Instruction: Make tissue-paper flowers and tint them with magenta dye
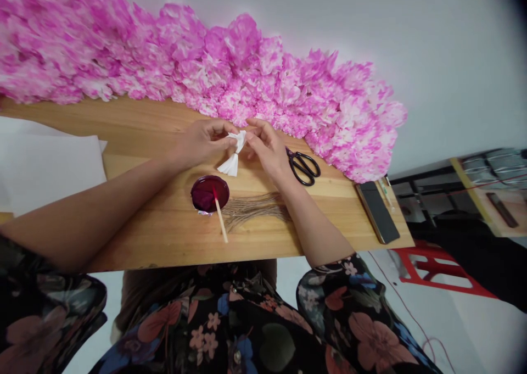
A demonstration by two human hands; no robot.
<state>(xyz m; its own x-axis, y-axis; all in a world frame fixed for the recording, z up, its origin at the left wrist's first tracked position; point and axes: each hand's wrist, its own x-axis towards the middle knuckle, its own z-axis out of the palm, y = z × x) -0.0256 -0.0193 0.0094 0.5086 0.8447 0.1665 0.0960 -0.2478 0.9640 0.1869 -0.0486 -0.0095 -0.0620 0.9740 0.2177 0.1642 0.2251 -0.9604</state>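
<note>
Between my two hands is a small piece of white paper (229, 164), gathered at its middle and flaring out at the lower end. My left hand (208, 140) pinches its upper part from the left. From the right, my right hand (264, 143) closes its fingertips on the same upper end. Just below sits a small round dish of dark red liquid (205, 194), with a thin wooden stick (221, 220) leaning out of it, its tip stained red. Beside the dish lies a bundle of brown twine strands (257, 208), partly covered by my right forearm.
Black-handled scissors (303, 168) lie right of my right hand. A phone (377, 212) rests near the table's right edge. White paper sheets (49, 165) lie at the left. Pink paper flowers (247, 72) are heaped along the back. A red stool (440, 269) stands on the floor at right.
</note>
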